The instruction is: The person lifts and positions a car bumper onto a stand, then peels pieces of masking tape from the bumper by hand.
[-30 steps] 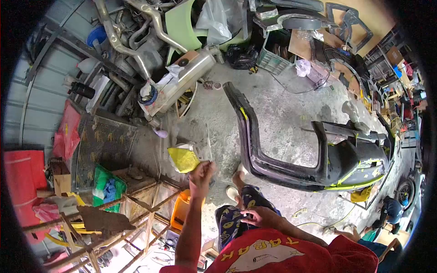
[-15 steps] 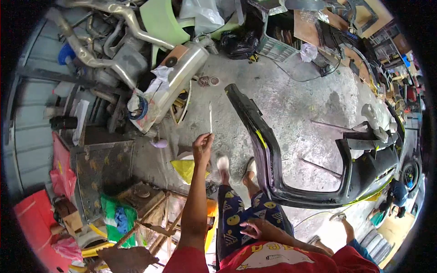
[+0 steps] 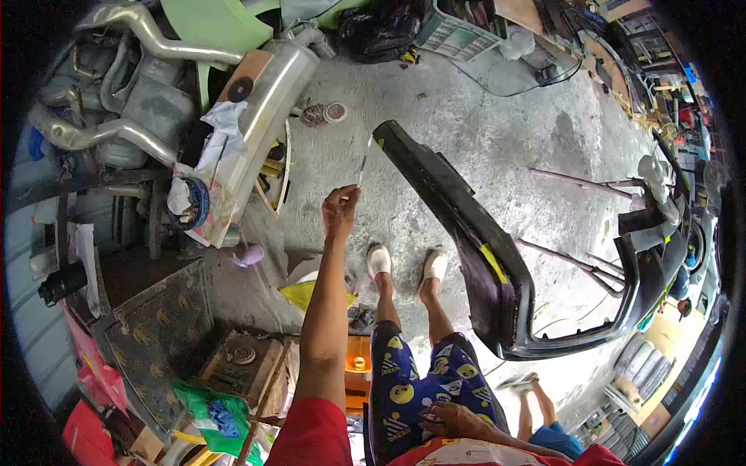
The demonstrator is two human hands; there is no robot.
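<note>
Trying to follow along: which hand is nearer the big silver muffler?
Left: the left hand is out beside the muffler, apart from it; the right hand is farther back, at the patterned shorts.

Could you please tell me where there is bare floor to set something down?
The widest bare patch of floor lies between the black bumper and the crate. A narrower one separates the silver muffler from the left hand. It is crowded at left, around the exhaust pipes, and at right, among the rods.
</note>
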